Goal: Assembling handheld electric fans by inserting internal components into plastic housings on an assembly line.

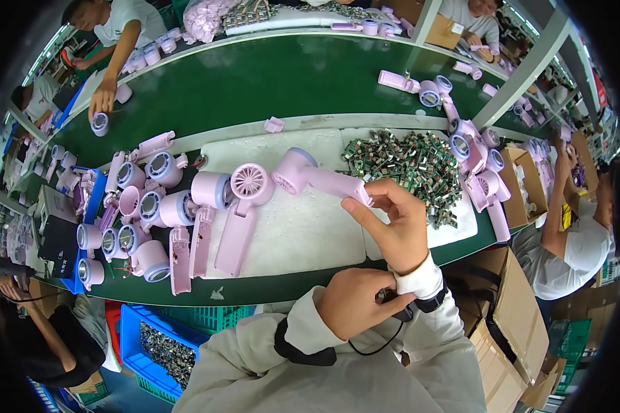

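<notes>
My right hand [396,224] grips the handle end of a pink handheld fan [334,182] between thumb and fingers. The fan is held out to the left above the white foam sheet [303,237], its round head [294,171] tilted. My left hand [355,303] is drawn across to my right wrist, its fingers curled; a dark thing shows among them, but I cannot make it out. Beside those fingers is a black strap [430,301] on my right wrist, with a thin cord nearby. Another pink fan [244,206] lies on the foam, left of the held one.
A heap of small circuit boards [406,168] covers the foam's right side. Pink fan parts [148,206] crowd the left, beside a blue bin [93,199]. More fans [479,155] lie right, by a cardboard box [523,182]. A co-worker's hand [103,96] reaches across the green belt [255,76].
</notes>
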Demonstrator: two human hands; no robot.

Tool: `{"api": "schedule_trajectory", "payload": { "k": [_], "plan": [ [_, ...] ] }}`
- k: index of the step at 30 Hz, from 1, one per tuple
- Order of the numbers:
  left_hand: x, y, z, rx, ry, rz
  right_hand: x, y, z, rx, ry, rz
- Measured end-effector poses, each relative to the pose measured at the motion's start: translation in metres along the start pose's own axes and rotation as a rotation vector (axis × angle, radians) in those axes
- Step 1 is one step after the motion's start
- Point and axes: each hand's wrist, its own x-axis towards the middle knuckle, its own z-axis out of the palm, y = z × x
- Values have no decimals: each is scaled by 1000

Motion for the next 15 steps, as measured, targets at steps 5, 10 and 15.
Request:
{"api": "schedule_trajectory", "payload": {
  "k": [5,10,15],
  "plan": [
    [-4,7,9,188,116,82,6,-1,2,-95,48,-63],
    [-2,18,13,67,67,-56,11,3,6,-75,85,-174],
    [-8,14,17,-172,160,-108,10,0,5,-209,113,-262]
  ]
}}
